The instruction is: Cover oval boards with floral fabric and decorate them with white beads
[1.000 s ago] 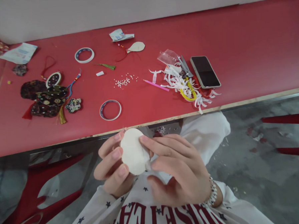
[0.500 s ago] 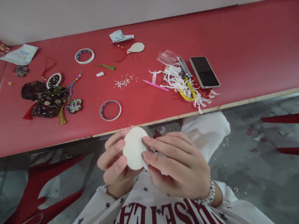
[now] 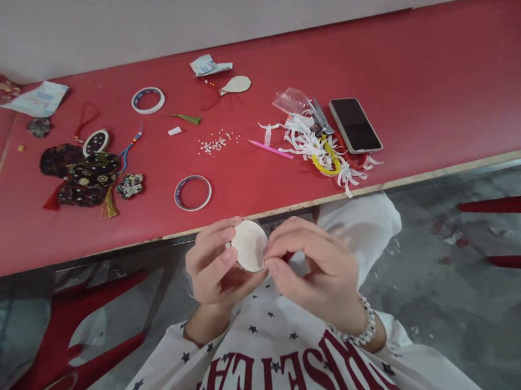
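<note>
A round cream-white disc (image 3: 249, 246) is held between my hands, in front of the table's near edge and above my lap. My left hand (image 3: 216, 264) grips it by its left rim, with fingertips on the face and the thumb side hidden behind. On the right, my right hand (image 3: 314, 268) pinches thumb and forefinger together at the disc's lower right edge. Whether those fingertips hold the edge itself or a thin layer on it is too small to tell. A beaded bracelet (image 3: 359, 329) circles my right wrist.
On the red table (image 3: 433, 81) lie two tape rolls (image 3: 193, 192), scattered small white beads (image 3: 216, 142), a pink pencil-like stick (image 3: 272, 149), scissors (image 3: 321, 117) among white paper strips (image 3: 303, 135), and a phone (image 3: 355, 125). Dark patterned tasselled ornaments (image 3: 82, 175) sit at left. A red stool (image 3: 54, 339) stands below.
My right hand has shifted from laying its fingers over the disc's right side to a pinch at the lower right edge. The left hand and disc moved slightly right.
</note>
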### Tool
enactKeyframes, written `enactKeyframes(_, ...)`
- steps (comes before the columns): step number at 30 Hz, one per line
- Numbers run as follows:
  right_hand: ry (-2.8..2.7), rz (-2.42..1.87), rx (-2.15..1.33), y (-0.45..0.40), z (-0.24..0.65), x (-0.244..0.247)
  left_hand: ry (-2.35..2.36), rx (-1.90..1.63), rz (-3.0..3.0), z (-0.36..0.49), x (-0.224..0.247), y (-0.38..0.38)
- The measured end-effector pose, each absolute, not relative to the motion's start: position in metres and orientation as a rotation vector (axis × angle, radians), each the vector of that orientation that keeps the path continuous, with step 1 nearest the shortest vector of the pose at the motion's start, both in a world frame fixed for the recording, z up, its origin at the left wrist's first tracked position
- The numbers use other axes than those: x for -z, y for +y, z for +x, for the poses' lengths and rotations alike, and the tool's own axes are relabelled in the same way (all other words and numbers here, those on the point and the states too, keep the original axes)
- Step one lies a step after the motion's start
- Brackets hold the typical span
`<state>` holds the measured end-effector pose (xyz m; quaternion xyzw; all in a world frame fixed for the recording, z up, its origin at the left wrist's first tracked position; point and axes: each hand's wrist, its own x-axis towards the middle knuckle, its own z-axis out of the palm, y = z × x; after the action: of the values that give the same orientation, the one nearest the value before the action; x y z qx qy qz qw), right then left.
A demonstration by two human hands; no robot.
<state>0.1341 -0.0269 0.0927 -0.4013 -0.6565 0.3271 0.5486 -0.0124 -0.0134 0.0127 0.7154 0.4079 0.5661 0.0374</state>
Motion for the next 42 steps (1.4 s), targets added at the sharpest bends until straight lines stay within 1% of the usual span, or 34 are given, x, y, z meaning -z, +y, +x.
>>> enactKeyframes(1,-1.519,-0.961,-0.843,-0.027,0.135,-0.092,1.182,-1.885,2.186,-0.01,-0.018,-0.012)
enactKeyframes(3,-1.468,-0.952,-0.969,-0.026,0.136,-0.092,1.122,-1.957,2.133,-0.007,-0.026,-0.011)
enactKeyframes(7,-1.408,-0.952,-1.075,-0.024,0.139,-0.088,1.17,-1.823,2.021,-0.003,-0.028,-0.012)
enactKeyframes(13,-1.371,-1.031,-1.072,-0.023,0.136,-0.077,1.197,-1.71,1.925,-0.003,-0.028,-0.015)
enactKeyframes(26,-1.357,-1.129,-0.935,-0.021,0.132,-0.074,1.379,-1.67,2.074,-0.003,-0.033,-0.013)
enactKeyframes(38,-1.244,-1.157,-0.959,-0.022,0.128,-0.069,1.392,-1.68,2.102,-0.002,-0.034,-0.014)
enactKeyframes(42,-1.251,-1.093,-0.998,-0.021,0.13,-0.069,1.358,-1.671,2.113,-0.003,-0.035,-0.014)
